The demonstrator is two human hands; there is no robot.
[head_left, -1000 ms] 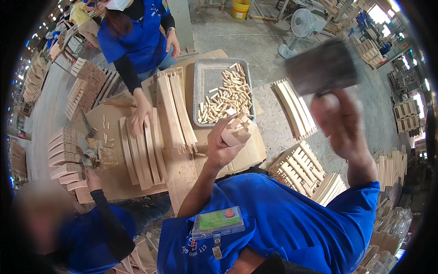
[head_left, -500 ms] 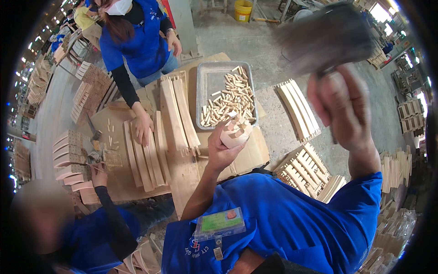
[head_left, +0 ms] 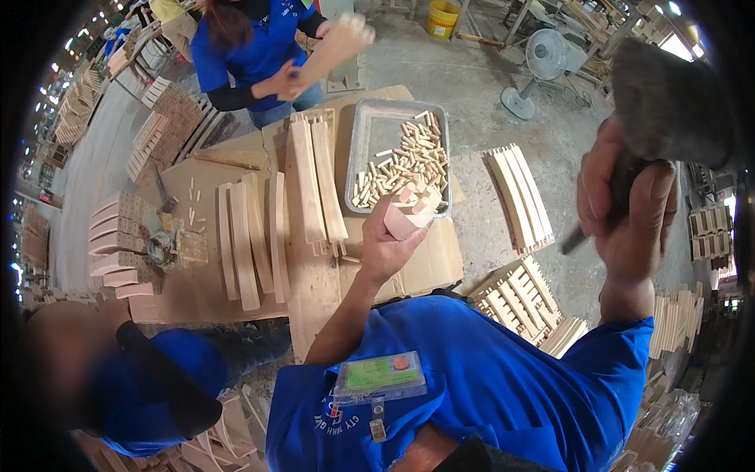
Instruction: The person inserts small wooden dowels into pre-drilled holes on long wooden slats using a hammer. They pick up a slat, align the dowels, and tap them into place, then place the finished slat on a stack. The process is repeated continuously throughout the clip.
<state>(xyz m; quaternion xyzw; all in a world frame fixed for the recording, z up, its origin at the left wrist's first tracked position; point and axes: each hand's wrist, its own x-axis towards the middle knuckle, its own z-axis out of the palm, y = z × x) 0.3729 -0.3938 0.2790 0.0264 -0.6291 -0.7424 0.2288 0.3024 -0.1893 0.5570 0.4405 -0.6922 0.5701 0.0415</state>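
My left hand (head_left: 384, 250) is wrapped round a pale wooden block (head_left: 409, 223), whose top end has several dowels in it. It holds this piece over the near edge of a grey tray (head_left: 353, 149) of loose wooden dowels (head_left: 397, 175). Raised at the right, my right hand (head_left: 629, 208) grips the handle of a mallet (head_left: 670, 106) with a thick dark head. The mallet is well apart from the block. Left of the tray lie long curved slats (head_left: 308, 185) with dowels at their near ends.
Cardboard (head_left: 429, 256) covers the table. More slats (head_left: 250, 244) and a hammer (head_left: 163, 193) lie left. A co-worker (head_left: 252, 59) across the table holds a wooden piece; another (head_left: 157, 385) is at lower left. Stacked wood parts (head_left: 523, 303) and a fan (head_left: 545, 59) stand right.
The mallet and my right hand have moved right and slightly down. My left hand still holds the block. The co-worker across now holds up a wooden piece; the lower-left one has drawn a hand back.
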